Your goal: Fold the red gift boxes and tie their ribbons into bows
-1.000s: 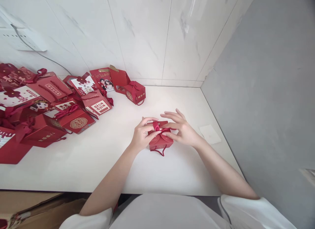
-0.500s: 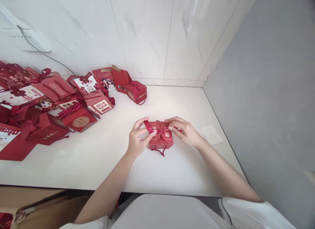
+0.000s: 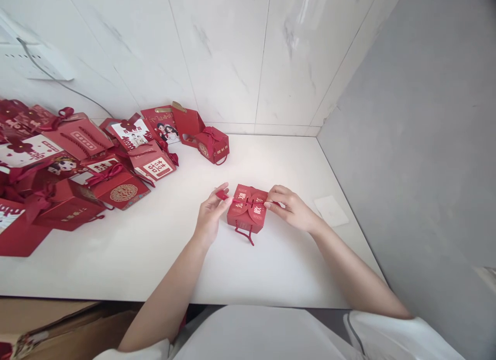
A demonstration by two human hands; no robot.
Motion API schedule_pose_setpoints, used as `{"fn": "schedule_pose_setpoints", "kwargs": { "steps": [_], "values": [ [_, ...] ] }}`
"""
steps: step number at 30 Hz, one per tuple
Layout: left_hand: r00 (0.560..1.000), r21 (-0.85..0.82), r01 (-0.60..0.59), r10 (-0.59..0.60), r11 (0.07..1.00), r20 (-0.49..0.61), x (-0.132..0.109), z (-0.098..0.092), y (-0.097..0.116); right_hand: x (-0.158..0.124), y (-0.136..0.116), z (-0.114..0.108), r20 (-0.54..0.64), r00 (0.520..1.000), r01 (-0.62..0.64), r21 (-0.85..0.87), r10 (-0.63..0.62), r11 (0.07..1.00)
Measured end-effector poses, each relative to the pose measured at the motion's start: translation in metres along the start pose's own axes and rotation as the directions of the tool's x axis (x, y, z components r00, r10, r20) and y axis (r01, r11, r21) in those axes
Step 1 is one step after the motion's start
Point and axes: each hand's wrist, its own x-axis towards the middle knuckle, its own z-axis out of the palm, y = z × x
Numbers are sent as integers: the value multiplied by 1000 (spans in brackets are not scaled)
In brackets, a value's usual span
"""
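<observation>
A small red gift box (image 3: 245, 220) with pale printed characters stands on the white table between my hands. Its curved top flaps are closed, and a twisted red cord handle (image 3: 245, 235) hangs at the near side. My left hand (image 3: 211, 213) pinches one end of a dark red ribbon (image 3: 221, 194) just left of the box. At the right edge of the top, my right hand (image 3: 290, 207) pinches the other end. The ribbon crosses the top between them, drawn out to both sides.
Several decorated red boxes (image 3: 124, 192) crowd the left of the table (image 3: 287, 277). One bow-tied box (image 3: 213, 144) sits near the tiled wall. A pale square sheet (image 3: 331, 210) lies at the right, close to a grey wall. A cardboard carton (image 3: 77, 329) is below the table edge.
My left hand has moved left, away from the box top, drawing the ribbon out straighter. The box has turned slightly and shifted a little left. My right hand still pinches its end.
</observation>
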Motion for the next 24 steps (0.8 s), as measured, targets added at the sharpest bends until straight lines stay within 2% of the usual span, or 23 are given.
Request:
{"fn": "schedule_pose_setpoints", "kwargs": {
  "steps": [2, 4, 6, 8, 9, 11, 12, 13, 14, 15, 17, 19, 21, 24],
  "values": [
    [997, -156, 79, -79, 985, 1, 4, -8, 5, 1, -1, -3, 15, 1000, -28, 76, 27, 997],
    [992, -230, 114, -125, 967, -30, 7, -20, 11, 0, -2, -6, 21, 997, -77, 142, 75, 987],
    [983, -185, 146, -164, 972, -86, 9, -34, 18, -1, -2, -9, 26, 991, -132, 206, 130, 970],
    [965, -65, 171, -180, 983, -188, 11, -48, 22, -3, -3, -14, 37, 986, -167, 271, 164, 948],
    [949, 8, 168, -160, 986, -271, 11, -55, 24, -3, -4, -17, 51, 984, -179, 303, 172, 936],
    [891, 177, 120, -27, 977, -454, 12, -63, 26, -4, -6, -23, 106, 977, -211, 356, 184, 911],
    [856, 268, 85, 67, 960, -512, 12, -65, 27, -4, -8, -26, 148, 970, -234, 375, 192, 897],
    [839, 357, 53, 152, 933, -522, 12, -65, 29, -3, -11, -29, 193, 960, -264, 384, 202, 885],
    [854, 441, 18, 216, 897, -474, 10, -62, 31, -1, -13, -31, 232, 948, -294, 380, 217, 877],
    [893, 517, -30, 255, 856, -370, 9, -58, 34, 0, -16, -32, 255, 938, -319, 361, 236, 876],
    [968, 626, -151, 244, 765, -65, 4, -46, 40, 5, -21, -31, 255, 929, -339, 290, 269, 895],
    [968, 667, -249, 153, 702, 200, -3, -32, 45, 9, -25, -27, 207, 942, -306, 208, 264, 929],
    [946, 660, -263, 52, 704, 321, -9, -21, 47, 12, -28, -23, 143, 966, -238, 150, 217, 960],
    [940, 616, -196, -32, 763, 339, -12, -17, 44, 13, -29, -18, 74, 983, -175, 121, 167, 977]
  ]
}}
